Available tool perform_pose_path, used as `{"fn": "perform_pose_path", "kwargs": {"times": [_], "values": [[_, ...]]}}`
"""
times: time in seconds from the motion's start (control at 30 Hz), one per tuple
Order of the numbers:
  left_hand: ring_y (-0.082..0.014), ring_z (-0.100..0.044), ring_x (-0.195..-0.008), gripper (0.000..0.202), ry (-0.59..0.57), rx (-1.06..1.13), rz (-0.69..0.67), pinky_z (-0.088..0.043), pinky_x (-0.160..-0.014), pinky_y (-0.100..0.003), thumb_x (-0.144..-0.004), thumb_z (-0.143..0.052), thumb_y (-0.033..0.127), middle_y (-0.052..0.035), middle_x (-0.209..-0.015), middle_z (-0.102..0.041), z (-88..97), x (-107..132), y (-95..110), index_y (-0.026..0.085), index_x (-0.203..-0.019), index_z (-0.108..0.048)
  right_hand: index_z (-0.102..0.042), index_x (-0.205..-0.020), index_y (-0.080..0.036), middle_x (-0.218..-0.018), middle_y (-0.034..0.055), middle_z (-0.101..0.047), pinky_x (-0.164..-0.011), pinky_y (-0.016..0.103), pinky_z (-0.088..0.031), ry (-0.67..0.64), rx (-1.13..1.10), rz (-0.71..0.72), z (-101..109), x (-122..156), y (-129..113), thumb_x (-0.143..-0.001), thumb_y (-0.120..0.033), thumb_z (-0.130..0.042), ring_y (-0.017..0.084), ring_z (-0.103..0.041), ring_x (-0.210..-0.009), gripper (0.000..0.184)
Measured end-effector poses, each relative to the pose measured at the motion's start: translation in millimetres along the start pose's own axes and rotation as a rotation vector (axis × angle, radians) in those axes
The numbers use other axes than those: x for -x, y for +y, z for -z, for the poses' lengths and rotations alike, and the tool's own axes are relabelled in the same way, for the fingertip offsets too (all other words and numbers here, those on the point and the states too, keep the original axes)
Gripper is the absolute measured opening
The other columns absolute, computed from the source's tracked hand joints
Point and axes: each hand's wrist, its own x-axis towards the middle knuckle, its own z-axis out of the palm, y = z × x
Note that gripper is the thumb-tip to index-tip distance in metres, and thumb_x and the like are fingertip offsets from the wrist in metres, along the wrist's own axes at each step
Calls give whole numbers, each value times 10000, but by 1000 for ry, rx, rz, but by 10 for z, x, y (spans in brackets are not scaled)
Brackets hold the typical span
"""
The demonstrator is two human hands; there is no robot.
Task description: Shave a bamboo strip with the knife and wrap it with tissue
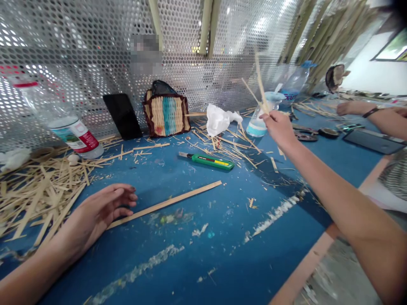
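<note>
My left hand (101,207) rests on the blue table at the left, its fingers loosely curled and apart. A flat bamboo strip (178,198) lies on the table, one end running in beside or under that hand. At the right, my right hand (280,128) is raised and pinches a few thin bamboo strips (261,80) that point upward. Beyond the long strip is a green utility knife (212,161) with its blade out to the left. Thin slivers (235,142) are scattered between the knife and the white crumpled tissue (218,120).
A heap of bamboo strips (38,190) covers the left side, by a plastic bottle (74,131). A black phone (122,115) and a woven piece (167,112) lean on the perforated metal wall. Another bottle (257,123) stands behind my right hand. Another person's hand (354,107) is at right.
</note>
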Motion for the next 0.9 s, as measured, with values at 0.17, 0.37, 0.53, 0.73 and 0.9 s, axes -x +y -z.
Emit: {"fn": "perform_pose_path", "kwargs": {"times": [0.17, 0.37, 0.53, 0.73, 0.9], "values": [[-201, -666, -733, 428, -11, -14, -24, -575, -576, -236, -566, -860, 438, -86, -817, -716, -16, 2, -4, 163, -862, -717, -704, -937, -193, -801, 79, -678, -678, 351, -424, -20, 26, 13, -37, 96, -100, -922, -412, -428, 230, -607, -737, 353], [-201, -663, -749, 383, -33, -23, -28, -575, -590, -244, -625, -827, 416, -78, -839, -712, -14, -1, -10, 169, -890, -702, -670, -975, -196, -833, 104, -665, -700, 385, -427, 11, 110, 3, -10, 130, -193, -934, -330, -414, 254, -606, -774, 292], [-202, -658, -741, 397, -32, -18, -17, -575, -582, -248, -605, -838, 406, -77, -829, -711, -12, -3, -15, 166, -890, -701, -602, -1035, -199, -790, 75, -651, -643, 355, -424, -34, 77, -22, -28, 142, -228, -882, -383, -547, 231, -595, -705, 245], [-198, -655, -726, 406, -19, -11, -11, -572, -569, -239, -580, -849, 418, -72, -811, -711, -22, 9, 8, 171, -869, -707, -649, -1025, -183, -790, 91, -668, -664, 355, -430, -173, 202, 98, -105, 197, -225, -921, -354, -458, 235, -600, -704, 276], [-205, -653, -717, 434, 1, -14, 3, -569, -559, -242, -541, -863, 424, -82, -804, -709, -60, 17, 19, 168, -856, -710, -662, -1122, -174, -1081, 118, -699, -810, 365, -434, -237, 213, 188, -146, 231, -220, -891, -237, -449, 269, -627, -951, 320]]}}
